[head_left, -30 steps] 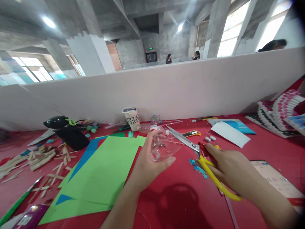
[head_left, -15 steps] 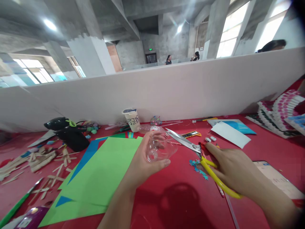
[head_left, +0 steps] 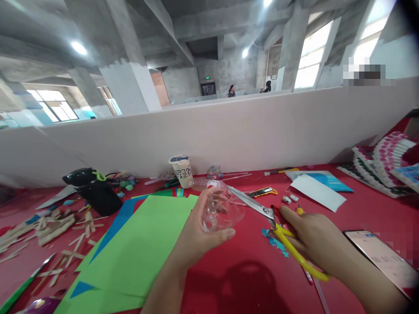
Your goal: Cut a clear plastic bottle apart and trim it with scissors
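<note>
In my left hand (head_left: 209, 231) is a clear plastic bottle (head_left: 225, 213), its narrow neck pointing away toward the cup. The fingers curl around its far side while the thumb lies along the near side. My right hand (head_left: 309, 235) grips the scissors (head_left: 252, 203) by their yellow handles. Their metal blades point up and left and look nearly closed, with the tips at the bottle's upper edge; whether they are cutting the plastic I cannot tell. Blue stars (head_left: 276, 244) lie on the red table just below the scissors.
Green paper sheets (head_left: 140, 244) lie left of the bottle. Behind stand a paper cup (head_left: 182, 171) and a black flask (head_left: 98, 194). A utility knife (head_left: 263, 192), a white sheet (head_left: 317, 192) and a phone (head_left: 381, 257) lie right. A white partition (head_left: 229, 131) borders the table.
The scissor blades have closed together at the bottle's edge. The view has tilted up slightly, so the table things sit a little lower. My left hand keeps its hold.
</note>
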`<state>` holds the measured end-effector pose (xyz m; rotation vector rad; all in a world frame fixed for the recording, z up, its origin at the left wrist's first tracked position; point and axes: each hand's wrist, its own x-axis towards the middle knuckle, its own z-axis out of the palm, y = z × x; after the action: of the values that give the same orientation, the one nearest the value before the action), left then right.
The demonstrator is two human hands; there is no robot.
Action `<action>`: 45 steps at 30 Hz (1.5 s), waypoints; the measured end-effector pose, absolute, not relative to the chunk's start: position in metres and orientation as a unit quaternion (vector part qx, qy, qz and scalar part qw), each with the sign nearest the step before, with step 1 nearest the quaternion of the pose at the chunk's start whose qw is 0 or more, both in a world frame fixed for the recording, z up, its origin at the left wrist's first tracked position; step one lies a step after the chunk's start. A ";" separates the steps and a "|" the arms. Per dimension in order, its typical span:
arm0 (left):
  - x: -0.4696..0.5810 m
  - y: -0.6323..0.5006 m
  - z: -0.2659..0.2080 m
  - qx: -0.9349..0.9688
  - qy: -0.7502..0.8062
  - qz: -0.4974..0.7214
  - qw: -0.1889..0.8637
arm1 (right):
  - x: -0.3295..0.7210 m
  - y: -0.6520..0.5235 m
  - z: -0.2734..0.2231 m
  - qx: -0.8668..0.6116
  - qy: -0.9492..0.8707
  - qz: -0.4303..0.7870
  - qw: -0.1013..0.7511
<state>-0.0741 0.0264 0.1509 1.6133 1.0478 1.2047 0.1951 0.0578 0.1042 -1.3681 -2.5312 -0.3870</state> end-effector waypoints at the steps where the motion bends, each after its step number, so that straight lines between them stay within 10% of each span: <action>1: -0.075 0.027 0.150 0.642 0.416 0.484 0.425 | 0.195 0.059 0.103 -0.467 -0.866 -0.133 0.119; 45: -0.088 0.034 0.132 0.579 0.308 0.424 0.625 | 0.201 0.061 0.106 -0.437 -0.878 -0.129 0.147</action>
<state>-0.0880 0.0344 0.1319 1.3284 0.7079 0.9727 0.2013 0.0612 0.1060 -1.2567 -2.5260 -0.3703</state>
